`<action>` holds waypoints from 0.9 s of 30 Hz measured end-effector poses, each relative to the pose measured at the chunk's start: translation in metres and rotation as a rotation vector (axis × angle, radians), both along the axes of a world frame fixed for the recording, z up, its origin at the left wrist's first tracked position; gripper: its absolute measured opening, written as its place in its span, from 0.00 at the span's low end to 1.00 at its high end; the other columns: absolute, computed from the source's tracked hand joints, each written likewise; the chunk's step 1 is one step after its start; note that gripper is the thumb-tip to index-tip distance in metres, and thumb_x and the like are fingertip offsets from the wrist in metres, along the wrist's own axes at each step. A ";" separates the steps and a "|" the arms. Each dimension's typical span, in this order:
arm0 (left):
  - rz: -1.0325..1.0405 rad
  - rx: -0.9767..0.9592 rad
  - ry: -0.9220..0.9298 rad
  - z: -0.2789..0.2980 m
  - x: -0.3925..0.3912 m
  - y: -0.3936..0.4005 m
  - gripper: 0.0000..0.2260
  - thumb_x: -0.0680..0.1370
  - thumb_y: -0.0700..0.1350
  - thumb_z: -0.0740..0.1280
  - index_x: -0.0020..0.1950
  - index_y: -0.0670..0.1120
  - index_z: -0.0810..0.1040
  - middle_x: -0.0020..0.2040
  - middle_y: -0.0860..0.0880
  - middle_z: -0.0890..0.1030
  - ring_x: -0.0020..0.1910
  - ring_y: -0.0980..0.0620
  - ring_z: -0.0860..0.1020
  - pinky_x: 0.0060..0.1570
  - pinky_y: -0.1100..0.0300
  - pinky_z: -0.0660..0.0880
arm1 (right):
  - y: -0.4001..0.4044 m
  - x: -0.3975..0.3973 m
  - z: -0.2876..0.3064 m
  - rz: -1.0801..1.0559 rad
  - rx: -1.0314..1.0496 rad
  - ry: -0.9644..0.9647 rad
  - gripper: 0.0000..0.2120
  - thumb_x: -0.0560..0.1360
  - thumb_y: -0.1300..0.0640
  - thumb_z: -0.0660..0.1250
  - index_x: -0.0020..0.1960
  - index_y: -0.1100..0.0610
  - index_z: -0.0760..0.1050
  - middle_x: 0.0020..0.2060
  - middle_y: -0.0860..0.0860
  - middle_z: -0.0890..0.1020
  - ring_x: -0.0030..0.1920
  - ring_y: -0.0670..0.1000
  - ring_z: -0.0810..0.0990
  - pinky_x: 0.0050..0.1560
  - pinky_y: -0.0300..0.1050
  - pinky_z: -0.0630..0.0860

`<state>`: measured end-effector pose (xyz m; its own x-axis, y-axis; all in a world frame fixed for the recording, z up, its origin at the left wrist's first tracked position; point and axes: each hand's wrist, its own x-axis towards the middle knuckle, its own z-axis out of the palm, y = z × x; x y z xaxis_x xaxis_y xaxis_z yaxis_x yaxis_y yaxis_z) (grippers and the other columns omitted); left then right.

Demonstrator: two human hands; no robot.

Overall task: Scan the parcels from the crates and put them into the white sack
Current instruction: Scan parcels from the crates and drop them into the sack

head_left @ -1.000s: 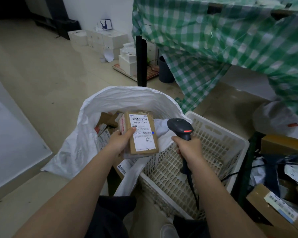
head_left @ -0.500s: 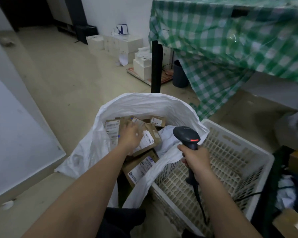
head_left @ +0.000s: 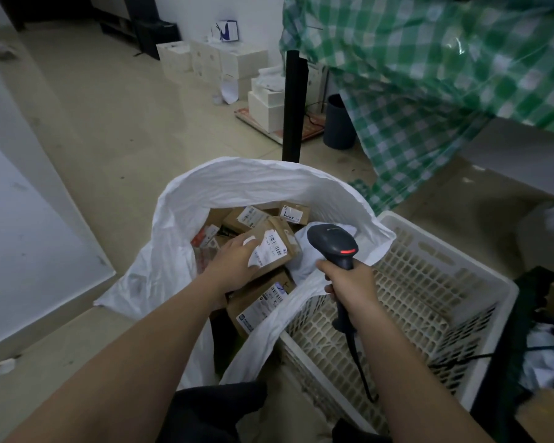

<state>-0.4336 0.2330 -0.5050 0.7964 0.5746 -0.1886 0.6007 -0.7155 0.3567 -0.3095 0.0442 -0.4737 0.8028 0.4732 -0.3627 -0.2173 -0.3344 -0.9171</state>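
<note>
— Parcel (head_left: 271,252) first: where is it?

— Inside the sack (head_left: 237,183), on top of the pile of boxes, roughly mid-mouth and tilted with its label up. The left hand (head_left: 234,262) lies over its near-left corner, fingers spread and loosely curled on the label. I cannot tell whether it grips the box or only rests on it.

— And the other hand?

— The right hand (head_left: 349,284) is closed around the handle of the scanner (head_left: 333,244), which points forward over the sack's right edge, just where the sack drapes onto the crate (head_left: 454,282). A red light shows on its head.

— So which step is this?

— The drop, I judge. The parcel is at the sack and touching the others, so its scan looks done and only the release is left.

— What does the next move call for?

— Opening the left hand fully and lifting it clear of the sack's rim without dragging the soft plastic inward. Then a fresh parcel is needed. The crate beside the sack looks bare, at least in the part I can see, so the reach probably has to go further right, toward the cardboard at the lower right corner of the view, which is dark and blurred.

— The scanner?

— Best kept in hand, cable (head_left: 357,359) trailing down over the crate's near wall, free of snags.
</note>
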 end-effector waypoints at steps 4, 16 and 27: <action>-0.024 -0.023 -0.213 0.017 0.007 -0.018 0.23 0.79 0.47 0.65 0.74 0.46 0.66 0.72 0.45 0.66 0.70 0.45 0.66 0.67 0.53 0.64 | 0.005 0.001 0.006 -0.022 0.016 0.014 0.06 0.72 0.57 0.72 0.42 0.58 0.77 0.34 0.54 0.78 0.35 0.52 0.77 0.40 0.48 0.74; -0.203 -0.572 -0.504 0.101 0.070 -0.152 0.10 0.80 0.47 0.64 0.59 0.46 0.79 0.52 0.53 0.81 0.50 0.59 0.78 0.49 0.71 0.72 | -0.092 0.006 0.064 -0.164 0.164 0.078 0.05 0.75 0.52 0.69 0.46 0.54 0.78 0.42 0.54 0.80 0.44 0.53 0.79 0.48 0.50 0.74; -0.335 -0.804 -0.546 0.116 0.119 -0.288 0.14 0.77 0.37 0.68 0.62 0.44 0.75 0.54 0.46 0.81 0.54 0.53 0.78 0.54 0.64 0.73 | -0.208 0.027 0.104 -0.207 0.235 0.066 0.12 0.77 0.58 0.53 0.55 0.52 0.73 0.52 0.53 0.78 0.55 0.52 0.74 0.55 0.45 0.68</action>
<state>-0.3149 -0.0550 -0.3891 0.9852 0.1707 0.0171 0.0257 -0.2454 0.9691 -0.2824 -0.1637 -0.3702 0.8693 0.3795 -0.3168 -0.3197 -0.0572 -0.9458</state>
